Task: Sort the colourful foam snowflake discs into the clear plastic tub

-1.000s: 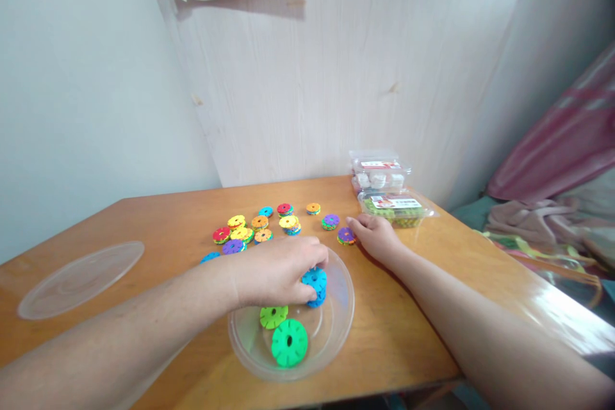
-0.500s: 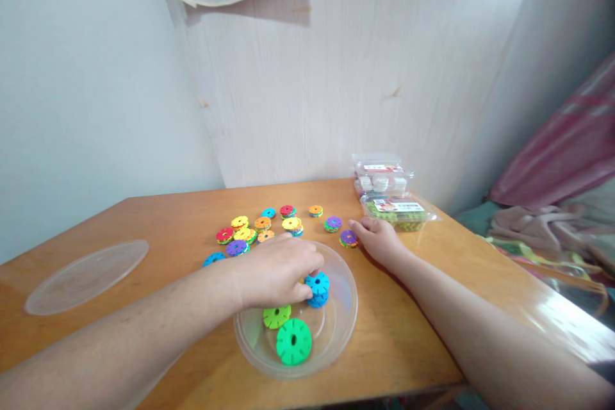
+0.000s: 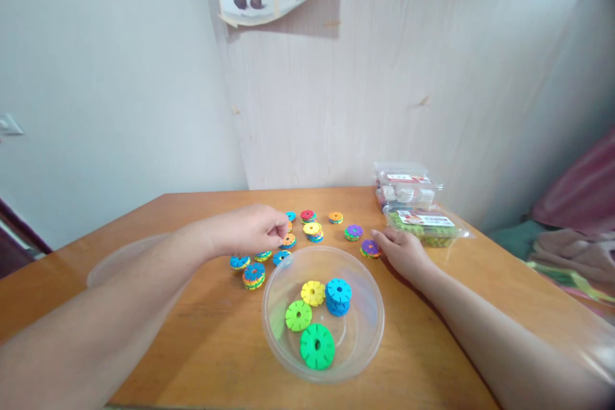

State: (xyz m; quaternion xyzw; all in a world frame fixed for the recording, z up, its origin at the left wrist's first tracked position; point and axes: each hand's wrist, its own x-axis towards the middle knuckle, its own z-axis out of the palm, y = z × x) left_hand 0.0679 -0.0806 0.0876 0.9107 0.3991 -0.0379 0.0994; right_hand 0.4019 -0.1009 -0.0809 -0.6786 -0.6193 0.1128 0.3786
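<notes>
My left hand (image 3: 254, 229) reaches over the stacks beyond the bowl, fingers pinched beside an orange-topped stack of slotted plastic discs (image 3: 288, 241). Whatever lies between its fingertips is hidden. Resting on the table, my right hand (image 3: 403, 251) has its fingers curled at the edge of a purple-topped disc stack (image 3: 369, 248); anything inside them is out of sight. The clear plastic bowl (image 3: 372, 339) stands between my forearms. Inside are a blue disc stack (image 3: 338, 295), a yellow disc (image 3: 312, 293), a light green disc (image 3: 298, 316) and a green disc (image 3: 317, 346).
Several mixed-colour disc stacks (image 3: 254, 275) spread behind the bowl, partly under my left hand. A clear round lid (image 3: 113, 262) lies left, half hidden by my forearm. Clear food boxes (image 3: 423, 221) stand at the back right, by the wall.
My left hand has left the blue stack in the bowl and moved out over the disc stacks behind it. My right hand stays by the purple-topped stack. The view has shifted left.
</notes>
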